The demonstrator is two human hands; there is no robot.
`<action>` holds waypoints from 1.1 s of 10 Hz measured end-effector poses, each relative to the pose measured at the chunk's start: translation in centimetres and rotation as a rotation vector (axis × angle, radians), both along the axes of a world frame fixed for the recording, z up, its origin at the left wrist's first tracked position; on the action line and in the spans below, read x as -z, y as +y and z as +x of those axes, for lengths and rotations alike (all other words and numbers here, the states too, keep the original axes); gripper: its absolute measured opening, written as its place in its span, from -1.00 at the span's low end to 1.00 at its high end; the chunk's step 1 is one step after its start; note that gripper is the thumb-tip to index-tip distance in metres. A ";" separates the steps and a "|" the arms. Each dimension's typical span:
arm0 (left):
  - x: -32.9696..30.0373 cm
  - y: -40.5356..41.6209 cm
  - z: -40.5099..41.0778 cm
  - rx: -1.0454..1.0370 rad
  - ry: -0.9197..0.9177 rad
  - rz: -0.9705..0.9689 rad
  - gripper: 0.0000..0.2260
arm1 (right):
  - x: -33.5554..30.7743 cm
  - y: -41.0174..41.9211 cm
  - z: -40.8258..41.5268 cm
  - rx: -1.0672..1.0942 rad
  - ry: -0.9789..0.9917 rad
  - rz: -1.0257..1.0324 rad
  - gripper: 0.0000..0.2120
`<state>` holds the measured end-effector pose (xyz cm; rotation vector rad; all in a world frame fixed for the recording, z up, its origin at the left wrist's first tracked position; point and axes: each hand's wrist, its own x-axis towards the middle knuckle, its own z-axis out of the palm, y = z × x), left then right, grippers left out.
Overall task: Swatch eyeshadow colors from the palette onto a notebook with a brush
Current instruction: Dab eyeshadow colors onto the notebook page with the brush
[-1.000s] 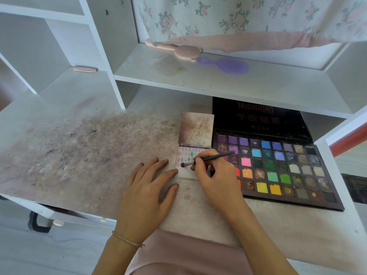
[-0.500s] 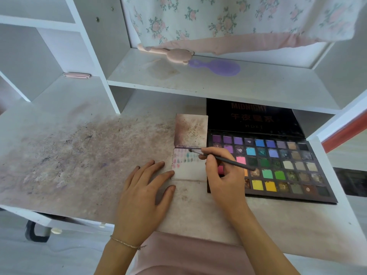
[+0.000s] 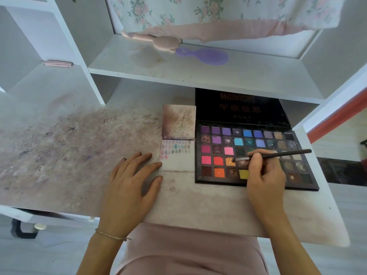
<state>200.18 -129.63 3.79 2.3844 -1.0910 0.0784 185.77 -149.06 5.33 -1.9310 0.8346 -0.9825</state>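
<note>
A black eyeshadow palette (image 3: 216,181) lies open on the desk at the right, with rows of coloured pans. Left of it sits a small open notebook (image 3: 178,163); its lower page carries rows of small pink, teal and grey swatches. My right hand (image 3: 264,173) hovers over the palette and pinches a thin dark brush (image 3: 278,155), whose tip sits over the orange and brown pans in the lower middle. My left hand (image 3: 133,179) lies flat on the desk, its fingertips touching the notebook's left edge.
The stained desk surface (image 3: 69,147) stretches to the left. A white shelf (image 3: 198,70) above holds a purple hairbrush (image 3: 206,56) and a pink plush item (image 3: 158,41). A floral cloth (image 3: 218,12) hangs at the back. A shelf upright (image 3: 87,76) stands to the left.
My right hand has carried the brush from the notebook page rightward onto the palette pans. My left hand has stayed flat beside the notebook.
</note>
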 end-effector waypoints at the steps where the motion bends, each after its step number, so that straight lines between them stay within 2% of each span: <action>1: 0.0 0.0 0.0 0.001 0.003 0.004 -0.62 | 0.1 0.0 0.1 0.004 0.025 -0.021 -0.75; 2: 0.0 0.0 0.0 0.004 0.007 -0.001 -0.63 | 0.1 -0.1 0.1 0.008 0.029 -0.022 -0.80; 3: 0.0 0.0 0.1 0.004 0.008 -0.004 -0.63 | 0.2 -0.1 0.1 -0.019 0.040 -0.011 -0.71; 5: 0.1 0.0 0.0 -0.004 0.005 -0.009 -0.63 | 0.5 -0.4 0.1 -0.033 0.099 0.000 -0.76; 7: 0.1 0.0 0.1 -0.001 0.013 -0.013 -0.62 | 0.2 -0.3 0.1 -0.058 0.084 0.000 -0.71; 8: 0.2 -0.1 0.1 -0.004 0.009 -0.018 -0.62 | 0.2 -0.3 0.1 -0.026 0.089 0.017 -0.75; 10: 0.3 0.0 0.2 0.002 0.001 -0.016 -0.62 | -0.4 0.1 0.0 -0.019 -0.018 0.053 -0.72; 11: 0.3 0.0 0.1 0.003 -0.004 -0.017 -0.62 | -0.6 0.7 0.4 -0.056 -0.073 0.049 -0.81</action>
